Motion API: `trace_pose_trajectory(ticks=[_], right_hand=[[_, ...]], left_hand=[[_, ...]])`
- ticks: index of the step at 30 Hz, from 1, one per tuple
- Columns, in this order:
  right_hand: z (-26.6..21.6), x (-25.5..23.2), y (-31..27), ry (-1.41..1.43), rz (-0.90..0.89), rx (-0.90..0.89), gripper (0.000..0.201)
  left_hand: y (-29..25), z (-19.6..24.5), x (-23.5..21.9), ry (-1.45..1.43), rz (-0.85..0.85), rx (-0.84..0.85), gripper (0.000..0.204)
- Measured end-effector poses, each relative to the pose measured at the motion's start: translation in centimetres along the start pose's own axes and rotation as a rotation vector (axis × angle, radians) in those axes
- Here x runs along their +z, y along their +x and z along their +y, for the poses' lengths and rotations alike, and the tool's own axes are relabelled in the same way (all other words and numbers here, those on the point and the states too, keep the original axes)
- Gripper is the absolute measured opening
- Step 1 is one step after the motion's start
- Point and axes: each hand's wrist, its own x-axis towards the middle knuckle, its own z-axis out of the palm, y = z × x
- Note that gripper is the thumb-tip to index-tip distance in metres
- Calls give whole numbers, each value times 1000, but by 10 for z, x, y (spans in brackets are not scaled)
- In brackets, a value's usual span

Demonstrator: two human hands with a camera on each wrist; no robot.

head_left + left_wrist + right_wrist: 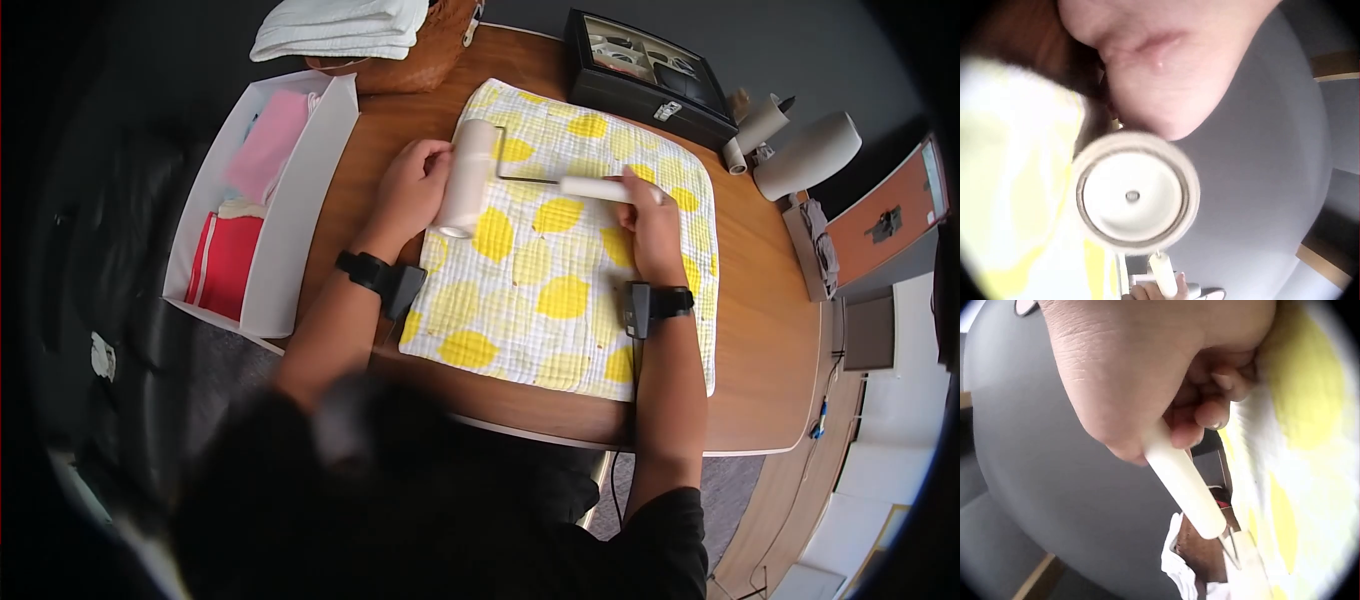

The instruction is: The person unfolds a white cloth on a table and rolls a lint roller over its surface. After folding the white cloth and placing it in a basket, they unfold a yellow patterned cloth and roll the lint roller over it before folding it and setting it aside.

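A lint roller (468, 180) with a thick white roll, a bent thin metal rod and a white handle (1186, 487) is over a white cloth with yellow lemons (535, 262). My right hand (650, 222) grips the handle, fingers curled round it. Beside the left side of the roll is my left hand (412, 190), its thumb and fingers bent right at the roll's surface. I cannot tell whether they pinch it. The left wrist view looks straight at the roll's round open end (1132, 195), with the heel of the left hand close above.
A white box (300, 215) with folded pink and red cloths stands at the left. Behind are a brown bag (410, 72) with white folded cloth (340, 28) on it and a black glass-topped case (650, 85). A white vase-like object (812, 155) stands at the right.
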Motion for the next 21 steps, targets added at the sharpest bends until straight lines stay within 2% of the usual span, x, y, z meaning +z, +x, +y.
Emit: trace_pose_trajectory(ticks=[4, 7, 9, 11, 12, 15, 16, 17, 19, 21], right_hand=[[2, -9, 6, 115, 34, 51, 33], [11, -47, 17, 257, 258, -56, 31], [15, -87, 25, 438, 462, -142, 19], [32, -127, 36, 590, 544, -231, 23], [28, -133, 38, 590, 619, -303, 27], [14, -119, 28, 531, 661, -291, 29], [18, -117, 25, 493, 519, -245, 31], [16, -100, 24, 501, 456, -263, 28], [19, -78, 23, 323, 245, -176, 31], [13, -56, 16, 198, -26, 6, 35]], left_hand=[[-2, 3, -3, 62, -64, -21, 22], [-2, 5, -3, 119, -95, 18, 26], [-3, 9, -6, 124, -106, 11, 28], [-2, 9, -7, 137, -101, 38, 28], [-3, 9, -7, 142, -98, 48, 28], [-3, 7, -5, 155, -92, 48, 28], [-4, 7, -5, 155, -89, 49, 28], [-4, 8, -5, 156, -88, 52, 27], [-3, 9, -5, 161, -94, 49, 27], [-2, 8, -4, 168, -105, 30, 27]])
